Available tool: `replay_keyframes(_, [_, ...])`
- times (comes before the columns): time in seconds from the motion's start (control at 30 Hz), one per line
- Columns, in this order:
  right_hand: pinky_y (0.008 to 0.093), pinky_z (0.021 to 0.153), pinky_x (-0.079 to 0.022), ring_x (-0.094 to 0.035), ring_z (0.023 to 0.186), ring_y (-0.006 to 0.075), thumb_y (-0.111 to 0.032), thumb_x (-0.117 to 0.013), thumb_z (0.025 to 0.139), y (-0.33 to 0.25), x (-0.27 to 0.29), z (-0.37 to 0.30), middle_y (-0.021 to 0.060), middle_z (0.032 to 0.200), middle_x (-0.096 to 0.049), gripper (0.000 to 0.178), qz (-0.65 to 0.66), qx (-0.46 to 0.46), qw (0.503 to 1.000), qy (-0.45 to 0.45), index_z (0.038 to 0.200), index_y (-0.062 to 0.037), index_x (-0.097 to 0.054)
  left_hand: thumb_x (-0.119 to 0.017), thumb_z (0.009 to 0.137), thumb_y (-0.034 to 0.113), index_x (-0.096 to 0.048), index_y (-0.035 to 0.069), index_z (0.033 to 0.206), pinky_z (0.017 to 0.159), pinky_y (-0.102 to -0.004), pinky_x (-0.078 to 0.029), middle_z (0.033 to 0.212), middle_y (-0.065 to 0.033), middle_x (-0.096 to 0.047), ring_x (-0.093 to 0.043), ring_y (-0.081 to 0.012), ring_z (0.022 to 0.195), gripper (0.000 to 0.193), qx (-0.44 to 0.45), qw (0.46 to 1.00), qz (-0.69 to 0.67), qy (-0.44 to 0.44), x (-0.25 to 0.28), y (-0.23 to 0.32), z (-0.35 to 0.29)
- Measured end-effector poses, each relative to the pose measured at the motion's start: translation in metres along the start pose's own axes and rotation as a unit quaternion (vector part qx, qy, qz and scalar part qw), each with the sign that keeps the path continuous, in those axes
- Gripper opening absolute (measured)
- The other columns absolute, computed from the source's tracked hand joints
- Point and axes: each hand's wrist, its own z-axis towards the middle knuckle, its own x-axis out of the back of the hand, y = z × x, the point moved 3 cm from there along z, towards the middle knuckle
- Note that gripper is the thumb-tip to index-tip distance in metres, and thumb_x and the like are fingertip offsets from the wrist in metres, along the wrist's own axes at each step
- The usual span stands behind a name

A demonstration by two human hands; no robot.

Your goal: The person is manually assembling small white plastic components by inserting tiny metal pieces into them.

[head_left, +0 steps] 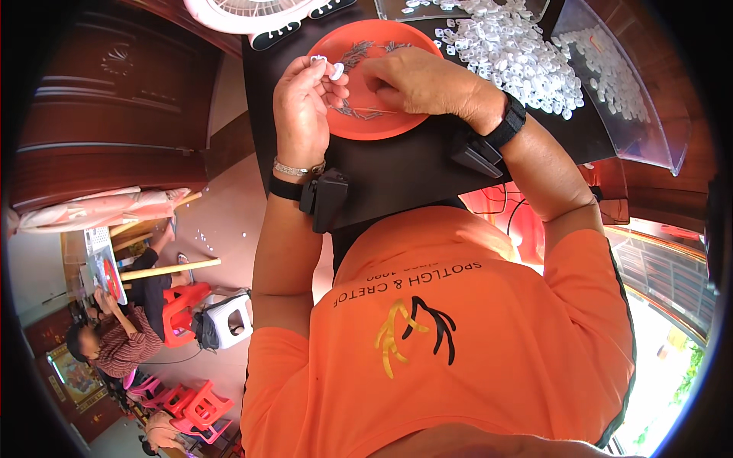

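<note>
Orange shirt [458,336] fills the lower frame from six o'clock, nearest the lens; my forearms run up from it toward twelve.

Dark counter [412,164] next, carrying everything. At one o'clock on it, a heap of small white plastic pieces [511,53], spilling beside a clear plastic bin [649,130] at two o'clock that holds more of the same. A white fan [244,11] sits at eleven o'clock, partly cut off by the frame edge.

Orange plate [374,122] at twelve o'clock, under both hands. Thin grey metal pins [359,53] lie scattered on it; too small to tell their exact shape.

Left hand [301,103] is raised over the plate's nine o'clock rim, thumb and forefinger pinching one small white piece [334,71]. So the piece is in the air, clear of the plate, between the two hands.

Right hand [420,80] lies over the plate from three o'clock, fingers curled down and pressed together toward the pins. Whether a pin is already nipped between the fingertips I cannot tell; the knuckles hide them.

My reading: the fitting step, one pin to one white piece. Next move likely calls for a fine fingertip pick of a single pin, then steady alignment against the piece held at the left.
</note>
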Motion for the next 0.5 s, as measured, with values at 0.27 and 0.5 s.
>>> replay_keyframes(0.27, [0.0388, 0.07, -0.049, -0.061, 0.08, 0.0318, -0.007, -0.062, 0.071, 0.004, 0.006, 0.003, 0.0132, 0.084, -0.064, 0.018, 0.092, 0.013, 0.995, 0.038, 0.089, -0.0042, -0.065, -0.053, 0.088, 0.015, -0.054, 0.003, 0.088, 0.058, -0.0239, -0.042, 0.077, -0.0059, -0.06, -0.058, -0.0147, 0.064, 0.012, -0.014, 1.0, 0.009, 0.013, -0.003, 0.003, -0.002])
replay_keyframes(0.5, [0.0418, 0.069, -0.049, -0.062, 0.081, 0.0307, -0.013, -0.063, 0.073, -0.017, -0.008, -0.002, 0.0102, 0.084, -0.064, 0.012, -0.046, 0.093, 0.995, 0.002, 0.084, -0.0075, -0.065, -0.053, 0.088, 0.017, -0.055, 0.003, 0.086, 0.061, -0.027, -0.041, 0.08, -0.0109, -0.062, -0.058, -0.0179, 0.066, 0.015, -0.031, 0.999, 0.019, 0.018, -0.001, 0.002, -0.001])
